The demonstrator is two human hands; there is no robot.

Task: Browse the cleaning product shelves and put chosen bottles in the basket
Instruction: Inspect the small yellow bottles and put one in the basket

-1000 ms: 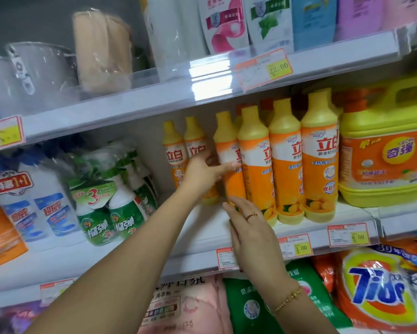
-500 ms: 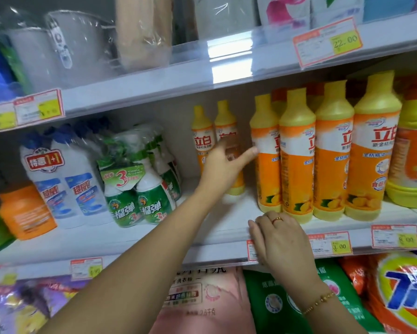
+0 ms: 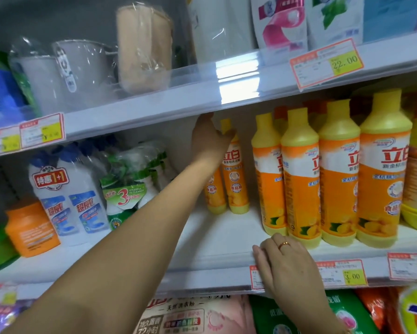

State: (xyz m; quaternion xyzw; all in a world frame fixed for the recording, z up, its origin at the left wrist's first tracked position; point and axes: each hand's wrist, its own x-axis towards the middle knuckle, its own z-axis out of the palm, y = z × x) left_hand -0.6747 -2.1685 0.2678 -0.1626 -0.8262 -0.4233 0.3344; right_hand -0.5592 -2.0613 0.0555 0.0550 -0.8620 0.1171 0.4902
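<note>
Reaching into the middle shelf [image 3: 214,239], the left hand [image 3: 210,141] covers the necks of two small orange bottles [image 3: 235,179] standing at the back. Its fingers are hidden, so I cannot tell whether it grips one. The right hand [image 3: 289,263] rests on the shelf's front edge, fingers loosely bent and holding nothing, just in front of the tall orange bottles [image 3: 299,179].

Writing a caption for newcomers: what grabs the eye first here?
The row of tall orange-and-yellow bottles on the middle shelf, right of centre. Next, the left hand at the necks of two small bottles further back, and the right hand resting on the shelf's front edge.
</note>
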